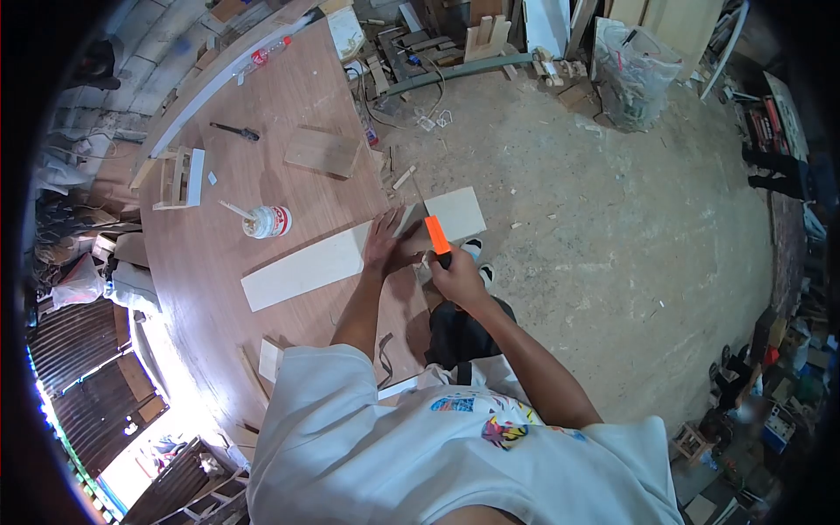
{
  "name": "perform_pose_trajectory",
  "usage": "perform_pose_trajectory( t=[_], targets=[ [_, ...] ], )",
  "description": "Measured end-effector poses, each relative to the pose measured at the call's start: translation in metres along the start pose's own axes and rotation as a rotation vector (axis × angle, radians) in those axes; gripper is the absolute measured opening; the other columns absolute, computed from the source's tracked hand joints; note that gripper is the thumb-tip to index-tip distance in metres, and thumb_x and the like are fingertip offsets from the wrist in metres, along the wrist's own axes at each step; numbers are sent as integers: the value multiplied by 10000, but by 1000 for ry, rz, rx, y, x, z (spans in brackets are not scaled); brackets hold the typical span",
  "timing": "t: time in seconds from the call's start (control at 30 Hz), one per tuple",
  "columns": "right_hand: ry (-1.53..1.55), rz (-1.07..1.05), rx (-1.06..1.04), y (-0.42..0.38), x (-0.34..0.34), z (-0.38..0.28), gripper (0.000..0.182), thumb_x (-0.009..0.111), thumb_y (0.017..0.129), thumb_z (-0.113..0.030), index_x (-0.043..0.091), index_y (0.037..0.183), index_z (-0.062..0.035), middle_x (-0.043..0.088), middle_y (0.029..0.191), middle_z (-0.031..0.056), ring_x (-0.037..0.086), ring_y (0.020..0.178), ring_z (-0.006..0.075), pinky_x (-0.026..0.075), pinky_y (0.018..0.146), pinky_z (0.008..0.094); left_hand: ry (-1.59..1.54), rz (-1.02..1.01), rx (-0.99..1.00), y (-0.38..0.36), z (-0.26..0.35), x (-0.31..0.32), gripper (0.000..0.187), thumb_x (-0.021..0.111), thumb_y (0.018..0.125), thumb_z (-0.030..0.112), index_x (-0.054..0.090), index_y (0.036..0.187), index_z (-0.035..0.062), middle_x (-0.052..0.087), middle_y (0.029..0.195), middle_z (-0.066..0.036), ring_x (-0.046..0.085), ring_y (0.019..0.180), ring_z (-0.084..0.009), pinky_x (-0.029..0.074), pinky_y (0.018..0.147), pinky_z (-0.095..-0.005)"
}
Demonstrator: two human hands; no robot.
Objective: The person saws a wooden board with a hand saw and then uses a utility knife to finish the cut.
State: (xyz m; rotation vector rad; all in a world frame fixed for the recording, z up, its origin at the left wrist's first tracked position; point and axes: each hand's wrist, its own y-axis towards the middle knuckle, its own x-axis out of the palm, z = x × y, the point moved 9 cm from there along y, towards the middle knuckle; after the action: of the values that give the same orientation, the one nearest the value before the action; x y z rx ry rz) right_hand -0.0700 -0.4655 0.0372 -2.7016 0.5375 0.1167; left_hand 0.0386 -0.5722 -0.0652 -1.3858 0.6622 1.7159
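A saw [437,234] is grasped by its orange and black handle in the right hand [457,278], the fingers closed around it. The thin blade is pointed away from the body and is held across a long white board [302,269], to the right of the left hand [382,241]. The left hand is laid flat on the board, its fingers stretched out and nothing clasped in it. Whether the wood has been cut into by the blade cannot be told.

The board is set slantwise on a brown table [206,262]; its right end is carried past the table's edge, above the floor [595,227]. Beyond the board, a white jar [267,222] with red on its label is seen on the table, with a stick [234,210] leaned in its mouth. Farther off, a short brown board [322,152] is laid flat, and a dark slim tool [234,132] is placed near it. A small wooden frame [179,178] is stood toward the table's left side, and a bottle [269,52] with a red cap is found near the far edge. Across the floor, a clear plastic bag [634,74] is seen.
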Motion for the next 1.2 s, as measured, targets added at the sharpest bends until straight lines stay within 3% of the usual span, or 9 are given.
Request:
perform_pose_trajectory(
  t=[0.1, 0.13, 0.2, 0.27, 0.33, 0.43, 0.7, 1.07, 1.2],
  targets=[
    [-93, 177, -463, 15, 11, 12, 224, 582, 962, -201, 586, 900, 14, 540, 559, 54, 525, 426, 137, 395, 409, 317, -32, 42, 17, -2, -9, 9, 810, 782, 620, 590, 578, 1360, 333, 356, 1541, -88, 349, 1402, -283, 256, 1172, -478],
    [-90, 173, -449, 10, 6, 3, 224, 582, 962, -201, 586, 900, 14, 540, 559, 54, 525, 426, 137, 395, 409, 317, -37, 29, 13, -6, -5, 6, 810, 782, 620, 590, 578, 1360, 333, 356, 1541, -88, 349, 1402, -283, 256, 1172, -478],
    [-25, -56, 126, 17, 3, 34, 246, 601, 900, -176, 612, 979, 56, 603, 647, 184, 626, 593, 225, 478, 580, 386, -28, 39, -1, -2, -4, 1, 817, 787, 603, 597, 589, 1351, 336, 386, 1521, -89, 366, 1390, -282, 272, 1162, -479],
    [-21, -62, 128, 15, 2, 23, 258, 594, 913, -190, 609, 971, 60, 590, 636, 177, 599, 570, 214, 462, 562, 375, -45, 67, 16, -2, -3, 0, 823, 791, 595, 592, 587, 1352, 341, 393, 1517, -88, 371, 1387, -281, 279, 1159, -480],
    [108, -108, 124, 3, 5, -3, 219, 574, 973, -209, 566, 903, -2, 505, 535, 17, 498, 395, 109, 363, 368, 297, -64, 79, 32, -3, -4, 2, 830, 795, 588, 588, 584, 1354, 346, 400, 1512, -88, 377, 1384, -279, 286, 1156, -480],
    [6, -122, 320, -30, -23, -48, 239, 597, 909, -181, 614, 959, 53, 590, 638, 172, 552, 537, 200, 454, 554, 372, -44, 146, 33, -1, 0, -4, 836, 810, 575, 565, 586, 1351, 350, 414, 1504, -81, 391, 1374, -277, 295, 1157, -469],
    [54, -50, 216, -56, -27, -27, 182, 590, 889, -127, 606, 950, 44, 594, 679, 154, 564, 614, 218, 458, 614, 369, -72, 62, 67, -3, 10, -3, 840, 837, 542, 546, 584, 1332, 407, 416, 1506, -61, 402, 1369, -269, 306, 1157, -446],
    [92, -155, 337, -63, -27, -82, 186, 582, 918, -147, 577, 972, 31, 572, 605, 74, 559, 504, 139, 425, 476, 325, -52, 34, 50, -1, 7, 0, 863, 845, 518, 529, 593, 1328, 370, 443, 1475, -64, 398, 1367, -269, 300, 1158, -455],
    [32, -137, 127, -88, -40, -124, 181, 603, 973, -179, 570, 905, -15, 515, 603, -8, 471, 504, 65, 382, 454, 267, -119, 244, -3, 9, -14, -17, 798, 838, 519, 455, 648, 1278, 301, 468, 1446, -96, 404, 1360, -283, 305, 1151, -467]
  ],
)
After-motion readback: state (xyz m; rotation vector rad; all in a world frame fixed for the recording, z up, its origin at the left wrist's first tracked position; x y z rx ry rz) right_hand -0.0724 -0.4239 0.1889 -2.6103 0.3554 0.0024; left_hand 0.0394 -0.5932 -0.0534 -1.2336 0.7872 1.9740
